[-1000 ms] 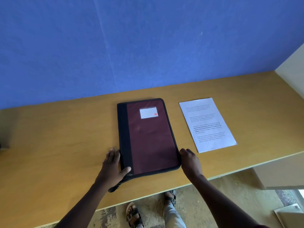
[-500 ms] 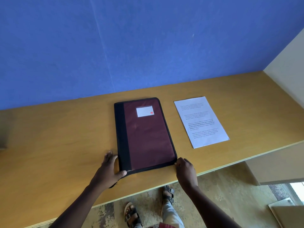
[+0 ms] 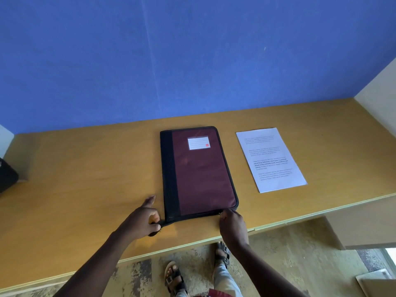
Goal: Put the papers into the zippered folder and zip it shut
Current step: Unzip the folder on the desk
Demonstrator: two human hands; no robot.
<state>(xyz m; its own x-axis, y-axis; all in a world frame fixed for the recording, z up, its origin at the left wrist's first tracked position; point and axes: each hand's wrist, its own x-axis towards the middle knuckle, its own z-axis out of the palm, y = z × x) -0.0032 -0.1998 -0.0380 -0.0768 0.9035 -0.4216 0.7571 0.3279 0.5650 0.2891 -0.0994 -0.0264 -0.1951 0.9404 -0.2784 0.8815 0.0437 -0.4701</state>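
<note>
While the folder [image 3: 200, 172] lies shut on the desk [image 3: 85, 179], my left hand [image 3: 139, 221] pinches its corner strap; my right hand [image 3: 232, 224] grips the zip pull; the papers [image 3: 271, 160] wait beside it, nothing filed yet.

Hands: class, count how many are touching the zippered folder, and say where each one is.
2. The left hand pinches the strap at the zippered folder's near left corner; the right hand is at its near right corner, fingertips at the zip edge.
</note>
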